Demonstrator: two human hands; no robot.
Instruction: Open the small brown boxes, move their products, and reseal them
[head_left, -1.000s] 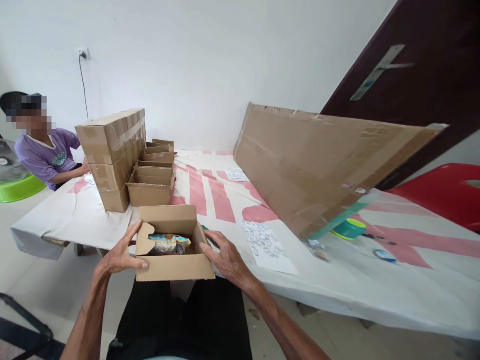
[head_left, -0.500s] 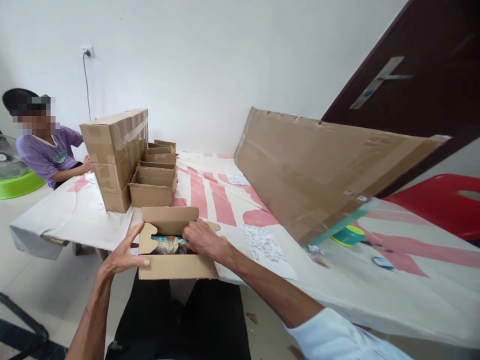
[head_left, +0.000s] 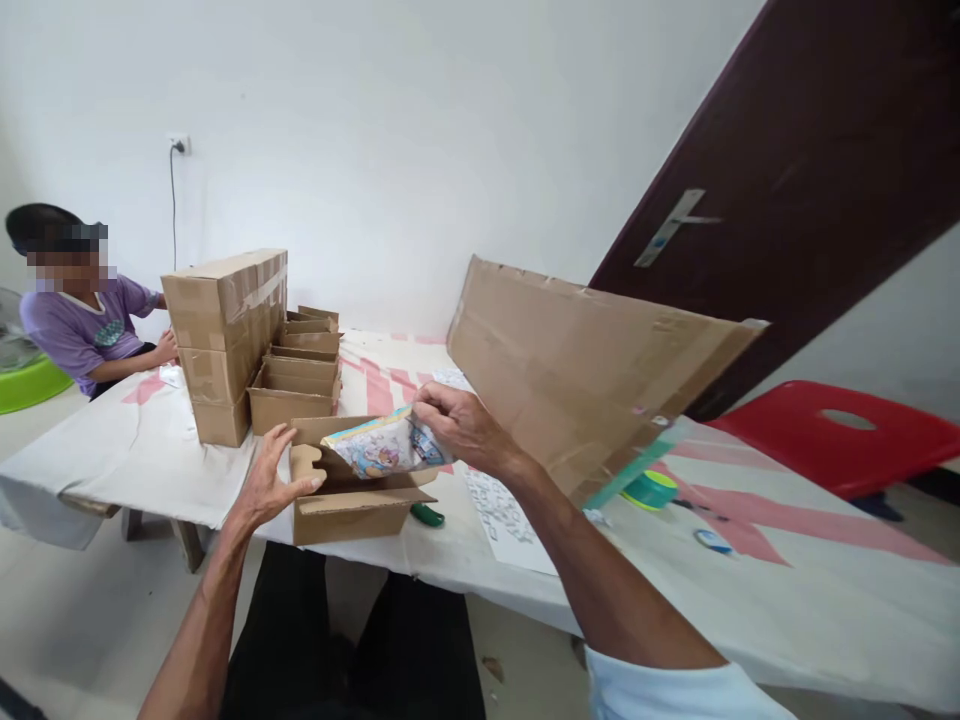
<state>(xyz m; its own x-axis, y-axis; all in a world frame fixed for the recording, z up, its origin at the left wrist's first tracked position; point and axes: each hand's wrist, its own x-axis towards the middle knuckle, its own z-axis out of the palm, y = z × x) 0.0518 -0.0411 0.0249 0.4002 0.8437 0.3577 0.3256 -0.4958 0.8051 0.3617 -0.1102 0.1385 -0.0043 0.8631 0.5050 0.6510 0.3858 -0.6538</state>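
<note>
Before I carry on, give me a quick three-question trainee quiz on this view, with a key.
1. Which hand grips the printed packet?
2. True or false: the red chair is right of the stacked boxes.
3. What lies just right of the open box? A) a red cup; B) a dark green object; C) a yellow ball.
Key: 1. The right hand; 2. True; 3. B.

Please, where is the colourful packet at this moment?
In the head view, the colourful packet is a little left of the middle, held at its right end by the right hand over the open box.
</note>
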